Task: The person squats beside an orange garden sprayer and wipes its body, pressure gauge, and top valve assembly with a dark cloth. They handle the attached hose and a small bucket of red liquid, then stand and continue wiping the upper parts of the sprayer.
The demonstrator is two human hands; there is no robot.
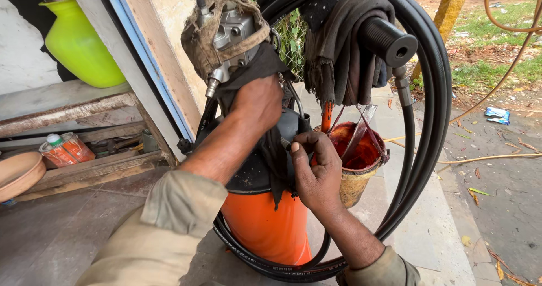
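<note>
Head view: left hand [257,102] clamped on dark rag [254,69] atop orange drum [265,224]; right hand [316,173] pinching small fitting at drum lid. Drum likely heavy, rigid; rag soft, greasy. Black hose [432,94] looped around drum.

The drum [265,229] of the pump is bright orange under a grimy black lid [254,167]. Its metal head [234,32] is dull silver-grey, half wrapped in a stained khaki-brown rag [203,43]. The coiled hose [432,94] is plain black, and the cloths [339,49] slung over it are dark brown-grey, one black with tiny white dots. The small pot [355,179] beside the drum is tan outside and smeared deep red inside. Both sleeves [169,229] are faded olive-khaki. On the shelf at the left edge sits a lime-green jug [79,43]; the door frame [141,55] carries a pale blue stripe on raw wood.
</note>
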